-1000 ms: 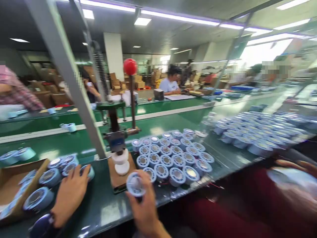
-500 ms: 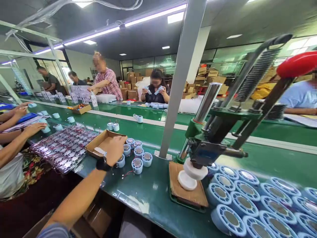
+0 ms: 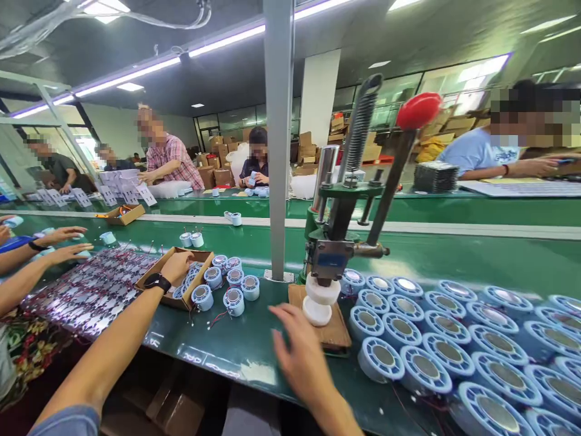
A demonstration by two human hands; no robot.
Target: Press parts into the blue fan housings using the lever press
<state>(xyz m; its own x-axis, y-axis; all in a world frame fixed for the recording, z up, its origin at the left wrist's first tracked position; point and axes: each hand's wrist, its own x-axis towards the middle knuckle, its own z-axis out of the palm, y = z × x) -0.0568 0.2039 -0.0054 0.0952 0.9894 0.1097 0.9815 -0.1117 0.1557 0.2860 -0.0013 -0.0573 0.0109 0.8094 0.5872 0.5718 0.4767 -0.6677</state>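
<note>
My left hand (image 3: 176,269), with a dark watch on the wrist, reaches down over a cardboard box (image 3: 206,264) that holds light-blue rings (image 3: 194,275). Its fingertips are hidden, so I cannot tell whether they grip a ring. Low in the middle, my right hand (image 3: 302,357) is open and slightly blurred, holding nothing, fingers spread left of the hand press (image 3: 333,260). The press has a red-knobbed lever and two white round pads (image 3: 318,312) over a brown board. Several light-blue round housings (image 3: 233,301) with grey discs on top stand right of the box.
Rows of similar blue housings (image 3: 424,366) cover the bench to the right of the press. A grey post (image 3: 279,151) rises behind the box area. At left, flat parts with red wires (image 3: 91,284) lie near a co-worker's hands (image 3: 68,251). Other people sit or stand across the bench.
The view has swung right. My right hand has come into view beside the press. My left hand is lower over the box, where blue rings now show; before, a white piece showed there.
</note>
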